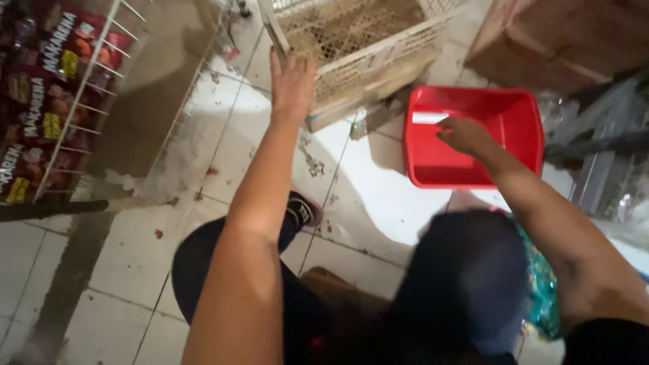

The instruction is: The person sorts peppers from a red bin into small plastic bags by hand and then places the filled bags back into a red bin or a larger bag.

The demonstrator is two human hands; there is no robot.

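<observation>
While the person crouches over the white tiled floor (378, 196), the left hand (292, 84) reaches far forward and rests on the near corner of a pale plastic mesh crate (368, 47), fingers spread flat along its rim and wrapped lightly over the edge rather than clenched. That crate sits tilted on the floor, just beyond the hand, its lattice sides dusty and its far end cut off by the top of the view. To its right, close but apart from it, lies a red rectangular plastic tub (473, 135); the right hand (463, 134) hangs over the tub's left part, palm down, fingers loosely curled, and whether it touches the tub or grips anything I cannot tell, since motion blurs it. Both arms are stretched out nearly straight, the left one long and bare down the middle of the scene. A white wire rack (81, 94) holding red snack packets (40, 88) stands at the left. Dark trousered knees and a black shoe (304, 209) show below, and a brown cardboard box (561, 37) is partly cut off at upper right.
</observation>
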